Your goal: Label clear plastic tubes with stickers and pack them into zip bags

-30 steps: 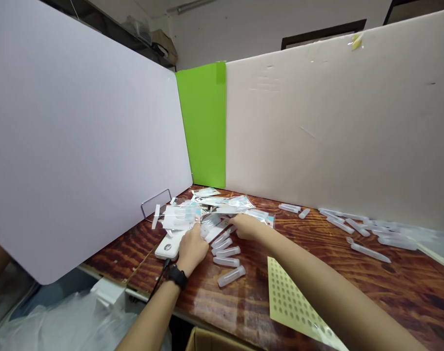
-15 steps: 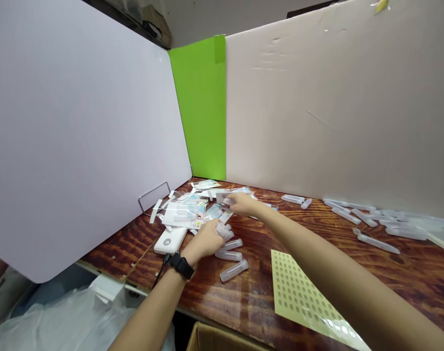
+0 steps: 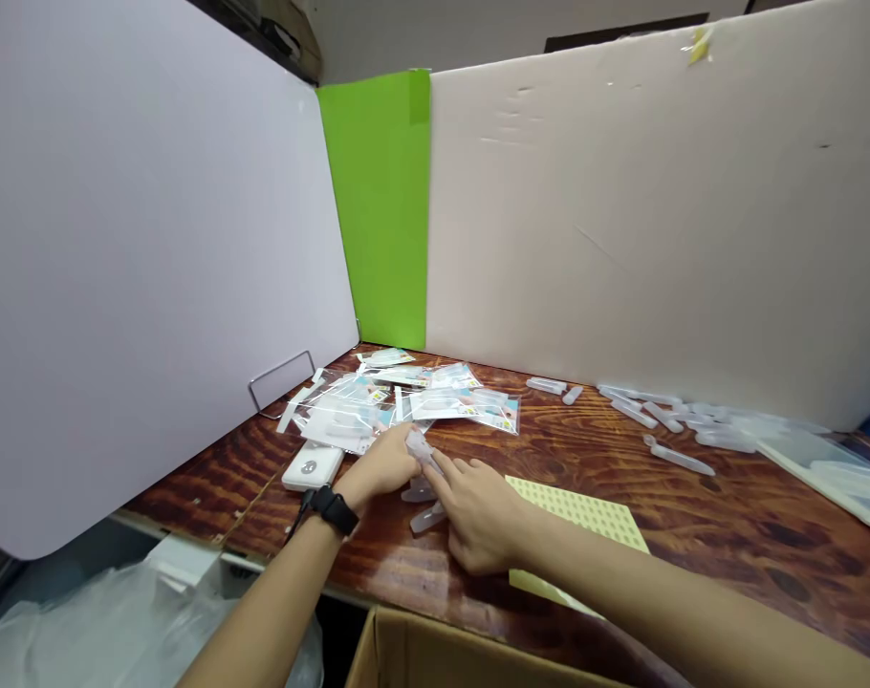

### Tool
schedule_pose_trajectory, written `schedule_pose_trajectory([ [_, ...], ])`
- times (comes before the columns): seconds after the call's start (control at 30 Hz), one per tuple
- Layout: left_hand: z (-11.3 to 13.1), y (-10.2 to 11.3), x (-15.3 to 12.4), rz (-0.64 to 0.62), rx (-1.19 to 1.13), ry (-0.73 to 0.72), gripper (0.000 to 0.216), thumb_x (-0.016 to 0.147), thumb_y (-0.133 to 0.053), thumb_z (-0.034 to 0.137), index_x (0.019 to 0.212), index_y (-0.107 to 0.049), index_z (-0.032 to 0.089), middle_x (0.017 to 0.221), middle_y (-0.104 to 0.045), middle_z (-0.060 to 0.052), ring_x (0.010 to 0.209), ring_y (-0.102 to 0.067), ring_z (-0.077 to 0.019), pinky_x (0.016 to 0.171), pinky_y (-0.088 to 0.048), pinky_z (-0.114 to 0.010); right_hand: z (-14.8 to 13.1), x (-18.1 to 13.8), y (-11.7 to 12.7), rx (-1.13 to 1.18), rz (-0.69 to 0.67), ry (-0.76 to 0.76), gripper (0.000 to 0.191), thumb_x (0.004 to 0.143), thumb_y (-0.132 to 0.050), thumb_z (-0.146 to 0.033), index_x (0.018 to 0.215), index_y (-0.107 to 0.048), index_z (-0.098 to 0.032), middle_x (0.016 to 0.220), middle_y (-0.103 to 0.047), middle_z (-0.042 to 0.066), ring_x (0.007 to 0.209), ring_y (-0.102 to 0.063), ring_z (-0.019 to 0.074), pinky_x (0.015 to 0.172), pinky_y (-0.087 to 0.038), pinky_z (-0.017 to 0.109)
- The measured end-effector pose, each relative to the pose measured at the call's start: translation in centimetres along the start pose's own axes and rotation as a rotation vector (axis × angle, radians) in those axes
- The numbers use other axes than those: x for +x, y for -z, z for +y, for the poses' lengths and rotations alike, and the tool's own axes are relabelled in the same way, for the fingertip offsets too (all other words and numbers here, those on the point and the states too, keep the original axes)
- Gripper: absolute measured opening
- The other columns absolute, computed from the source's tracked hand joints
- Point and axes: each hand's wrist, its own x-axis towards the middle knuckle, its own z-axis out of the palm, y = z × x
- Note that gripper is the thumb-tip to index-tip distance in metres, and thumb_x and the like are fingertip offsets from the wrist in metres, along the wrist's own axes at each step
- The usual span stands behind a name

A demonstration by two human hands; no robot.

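Observation:
My left hand (image 3: 386,463), with a black band on its wrist, is closed round a small bunch of translucent plastic tubes (image 3: 419,445). My right hand (image 3: 482,511) meets it from the right, its forefinger and thumb at the end of these tubes and its other fingers curled. Its grip is partly hidden. Under the two hands, loose plastic tubes (image 3: 427,518) lie on the wooden table. Just beyond my left hand is a pile of clear packets with printed cards (image 3: 345,420); more packets (image 3: 445,403) lie to their right.
A yellow sticker sheet (image 3: 585,508) lies partly beneath my right forearm. Left of my hand sits a white box-shaped device (image 3: 312,466). More tubes (image 3: 683,459) are scattered at the right. White and green panels (image 3: 378,210) wall the back; a cardboard box (image 3: 435,645) stands below the table edge.
My right hand has come back from the packets to the tubes in my left hand, leaving a packet on the pile's right. The view has shifted slightly to the right.

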Motion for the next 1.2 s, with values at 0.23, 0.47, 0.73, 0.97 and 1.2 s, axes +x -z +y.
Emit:
schedule_pose_trajectory([
  [0.23,-0.7,-0.6,-2.3,-0.061,-0.125,-0.054,0.03,0.053,-0.057,0.014,0.082,-0.051,0.017,0.067,-0.055,0.004,0.061,-0.049,-0.0127,0.057,-0.039,-0.023,-1.1,-0.2,-0.9,-0.121,0.11,0.003,0.026,0.083,-0.047,-0.014,0.107,-0.055,-0.008,0.101,-0.06,0.016,0.081,-0.058,0.0277,0.066,-0.049,0.039],
  [0.47,-0.9,-1.4,-4.2,0.002,-0.074,-0.053,0.033,0.061,-0.06,0.02,0.092,-0.051,0.017,0.074,-0.055,0.003,0.067,-0.05,-0.0148,0.065,-0.041,-0.027,-1.1,0.1,0.0,-0.113,0.004,-0.019,0.012,0.088,-0.052,-0.016,0.096,-0.059,-0.01,0.09,-0.061,0.012,0.076,-0.061,0.0259,0.059,-0.048,0.036],
  [0.73,0.2,-2.2,-4.5,0.11,0.149,-0.086,0.025,0.064,-0.056,0.011,0.087,-0.054,0.02,0.072,-0.056,0.003,0.067,-0.049,-0.0169,0.066,-0.035,-0.029,1.0,-0.1,1.0,0.011,-0.127,-0.183,0.02,0.072,-0.069,-0.012,0.091,-0.065,-0.006,0.084,-0.068,0.018,0.076,-0.065,0.031,0.061,-0.045,0.035],
  [0.97,-0.1,-2.7,-3.6,0.208,0.067,-0.143,0.023,0.061,-0.06,0.013,0.083,-0.057,0.021,0.069,-0.057,0.003,0.067,-0.05,-0.0173,0.067,-0.036,-0.03,4.1,-1.1,0.7,0.358,-0.005,-0.438,0.019,0.068,-0.062,-0.008,0.087,-0.063,-0.007,0.094,-0.066,0.024,0.092,-0.06,0.0392,0.08,-0.042,0.045],
  [1.2,1.7,-2.3,-7.0,0.258,-0.621,-0.171,0.041,0.06,-0.067,0.031,0.096,-0.049,0.023,0.07,-0.053,0.003,0.071,-0.061,-0.0193,0.061,-0.048,-0.03,5.9,-3.2,2.8,1.222,0.262,-0.497,0.019,0.08,-0.037,-0.024,0.092,-0.049,-0.015,0.088,-0.063,0.011,0.078,-0.065,0.0203,0.069,-0.052,0.03],
])
